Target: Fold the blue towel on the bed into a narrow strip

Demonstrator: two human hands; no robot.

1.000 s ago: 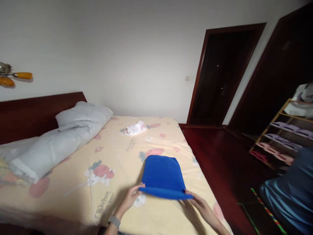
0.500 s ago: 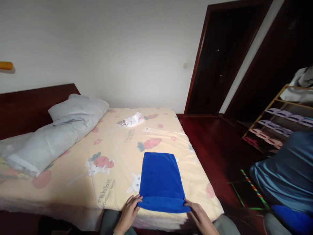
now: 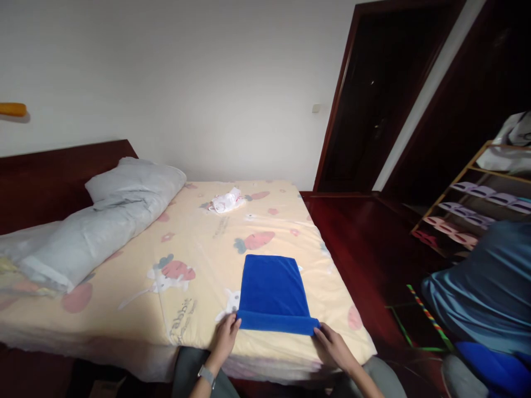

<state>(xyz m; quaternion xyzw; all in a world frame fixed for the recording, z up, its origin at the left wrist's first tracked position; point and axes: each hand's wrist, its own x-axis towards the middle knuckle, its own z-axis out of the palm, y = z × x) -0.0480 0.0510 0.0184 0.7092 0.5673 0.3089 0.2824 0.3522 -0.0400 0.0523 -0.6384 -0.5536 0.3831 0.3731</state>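
Observation:
A blue towel (image 3: 271, 287) lies flat on the yellow cartoon-print bed sheet (image 3: 186, 265), near the bed's front edge. Its near end is rolled into a narrow tube. My left hand (image 3: 226, 337) grips the left end of that roll, a watch on its wrist. My right hand (image 3: 332, 345) grips the right end of the roll.
A grey pillow and folded quilt (image 3: 99, 221) lie along the dark headboard at left. A white plastic bag (image 3: 226, 200) sits at the far side of the bed. Dark wood floor, a doorway (image 3: 365, 105), a shoe rack (image 3: 477, 210) and a blue bundle (image 3: 485, 287) stand to the right.
The near edge of the blue towel has rolled further up, away from me, and both hands moved forward with it. The camera shifted slightly.

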